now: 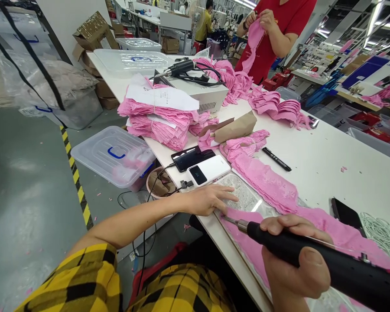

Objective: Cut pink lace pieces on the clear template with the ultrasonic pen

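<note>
Left hand [211, 199]: is lying open, palm down, fingers stretched flat onto the near corner of the glass plate [247, 197] at the edge of the tabletop [328, 151].
Right hand [295, 260]: is closing tightly round the black handle of the cutting tool [360, 271], thumb pressing on top.
Cutting tool: is pointing left, its thin metal tip [230, 220] hovering at or touching the plate just beside the left hand's fingers; I cannot tell which.
Pink lace strip [266, 182]: is running along the plate and spreading out under the right hand.
Beside the plate: a white power bank [208, 170] and a black phone [192, 158] are lying side by side, with a cable hanging off the edge; a black marker [277, 159] is lying near the lace.
Farther back: bundles of pink lace [162, 121] are sitting stacked beside a white machine box [204, 93].
Far end: a person in red [279, 30] is standing, fingering a pink piece.
Floor: a lidded clear bin [113, 156] is sitting beside the tabletop.
</note>
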{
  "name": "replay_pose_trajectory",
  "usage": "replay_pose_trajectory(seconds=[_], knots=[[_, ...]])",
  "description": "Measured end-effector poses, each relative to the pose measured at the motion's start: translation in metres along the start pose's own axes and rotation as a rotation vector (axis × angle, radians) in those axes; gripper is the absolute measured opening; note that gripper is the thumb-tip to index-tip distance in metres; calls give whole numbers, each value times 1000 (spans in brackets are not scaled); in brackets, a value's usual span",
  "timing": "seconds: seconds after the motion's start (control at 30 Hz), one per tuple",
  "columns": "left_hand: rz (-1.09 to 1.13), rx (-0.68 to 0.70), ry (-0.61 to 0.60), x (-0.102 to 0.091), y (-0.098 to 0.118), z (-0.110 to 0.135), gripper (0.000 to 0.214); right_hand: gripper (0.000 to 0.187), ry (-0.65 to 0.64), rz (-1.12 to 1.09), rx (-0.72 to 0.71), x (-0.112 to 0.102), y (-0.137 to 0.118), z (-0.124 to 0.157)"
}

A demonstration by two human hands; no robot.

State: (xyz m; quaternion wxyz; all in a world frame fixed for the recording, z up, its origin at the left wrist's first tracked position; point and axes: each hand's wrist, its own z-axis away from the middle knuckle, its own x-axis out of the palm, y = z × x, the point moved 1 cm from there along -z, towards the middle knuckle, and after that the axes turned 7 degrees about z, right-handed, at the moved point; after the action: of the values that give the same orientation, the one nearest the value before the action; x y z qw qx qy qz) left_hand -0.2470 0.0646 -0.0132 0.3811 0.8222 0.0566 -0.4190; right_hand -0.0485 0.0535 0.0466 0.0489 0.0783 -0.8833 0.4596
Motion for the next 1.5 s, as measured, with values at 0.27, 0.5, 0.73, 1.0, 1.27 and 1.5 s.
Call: replay_pose_trajectory(seconds=[0.27, 0.5, 0.73, 1.0, 1.27, 1.5], knots=[[51, 37, 95, -1, 0, 5, 48, 17, 130, -2, -58, -7, 5, -14], [19, 31, 88, 0, 0, 7, 44, 15, 143, 35, -48, 2, 11, -13], [-26, 57, 114, 1, -1, 9, 45, 15, 132, 64, -41, 2, 13, -12], [-32, 74, 143, 2, -1, 10, 47, 10, 107, 64, -56, 5, 13, -10], [-8, 150, 231, 0, 3, 10, 40, 13, 303, 128, -91, -32, 1, -33], [-95, 128, 103, 3, 14, 11, 43, 16, 470, 197, -24, -61, 9, -40]])
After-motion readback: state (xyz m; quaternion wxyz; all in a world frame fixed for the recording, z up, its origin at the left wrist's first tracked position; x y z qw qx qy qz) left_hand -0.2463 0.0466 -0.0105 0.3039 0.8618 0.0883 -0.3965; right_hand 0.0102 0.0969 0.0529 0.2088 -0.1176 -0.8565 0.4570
